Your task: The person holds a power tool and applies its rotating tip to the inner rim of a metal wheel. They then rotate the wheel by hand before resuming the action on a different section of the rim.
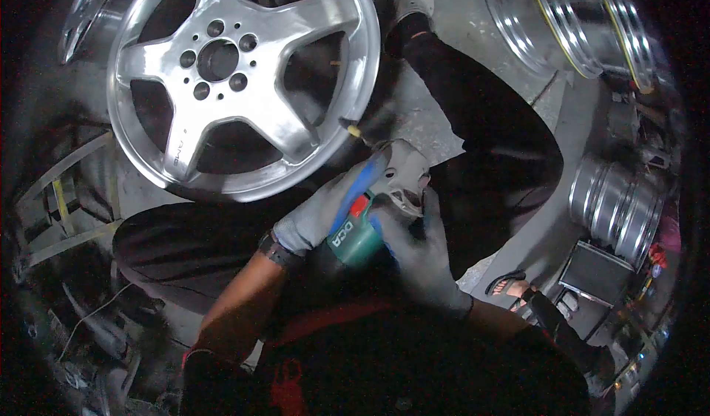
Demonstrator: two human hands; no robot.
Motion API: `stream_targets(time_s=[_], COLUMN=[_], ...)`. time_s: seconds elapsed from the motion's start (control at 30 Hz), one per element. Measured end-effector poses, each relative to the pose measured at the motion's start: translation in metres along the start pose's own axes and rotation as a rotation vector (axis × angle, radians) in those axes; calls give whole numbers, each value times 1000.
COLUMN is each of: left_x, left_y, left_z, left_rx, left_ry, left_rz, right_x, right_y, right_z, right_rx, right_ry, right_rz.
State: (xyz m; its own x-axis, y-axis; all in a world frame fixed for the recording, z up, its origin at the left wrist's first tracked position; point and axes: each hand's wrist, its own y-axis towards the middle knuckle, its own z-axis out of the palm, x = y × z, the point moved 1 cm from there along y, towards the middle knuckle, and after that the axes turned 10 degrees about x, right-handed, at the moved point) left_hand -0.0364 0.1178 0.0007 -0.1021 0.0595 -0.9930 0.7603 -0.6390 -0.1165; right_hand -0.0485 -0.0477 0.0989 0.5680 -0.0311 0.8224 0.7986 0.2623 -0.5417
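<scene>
A green power grinder with "DCA" lettering, a red switch and a grey head is held over my lap. My left hand, in a grey and blue glove, wraps around its upper left side. My right hand, gloved alike and partly blurred, grips the body from the right, its fingers up by the grey head. A thin shaft with a small yellowish tip points from the head toward the rim of a silver five-spoke wheel. The wheel lies just beyond my left hand, in front of my legs.
Several polished wheel rims stand at the upper right, and another chrome rim is at the right. A dark box sits below it, near another person's sandalled foot. A frame stands at the left.
</scene>
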Motion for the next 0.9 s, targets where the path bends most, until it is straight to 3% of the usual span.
stream_targets(time_s=[0.07, 0.23, 0.3, 0.37, 0.43, 0.47, 0.5, 0.57, 0.63, 0.73, 0.8, 0.9], left_x=[-1, -5, -1, 1, -9, -12, -16, -22, -23, -16, -17, -13], left_y=[-6, -26, -21, -9, 12, 22, 30, 43, 39, 17, -2, -14], left_z=[3, 8, 6, 2, -5, -9, -13, -20, -17, -7, 0, 4], left_rx=[-26, -64, -51, -38, -37, -14, -12, -27, -20, -25, -12, -31], left_ry=[-51, -232, -118, -6, 114, -58, -62, 108, -3, 114, -125, -70], left_rz=[-14, -174, -83, 10, 124, -22, -23, 39, 20, 6, -174, -187], right_x=[-6, -5, -5, -11, -7, -3, 3, 16, 16, 7, -4, -11], right_y=[-2, -6, -5, -3, 5, 9, 13, 19, 17, 12, 4, -1], right_z=[5, 12, 11, -1, -7, -10, -13, -18, -16, -8, -3, -2], right_rx=[8, 49, 39, 49, 34, 18, 16, -59, -53, -44, 19, 52], right_ry=[152, 110, 110, -258, -224, -190, -190, -42, -69, 94, 164, 273], right_rz=[45, 101, 101, -50, -113, -178, -174, -25, -57, 79, 75, 163])
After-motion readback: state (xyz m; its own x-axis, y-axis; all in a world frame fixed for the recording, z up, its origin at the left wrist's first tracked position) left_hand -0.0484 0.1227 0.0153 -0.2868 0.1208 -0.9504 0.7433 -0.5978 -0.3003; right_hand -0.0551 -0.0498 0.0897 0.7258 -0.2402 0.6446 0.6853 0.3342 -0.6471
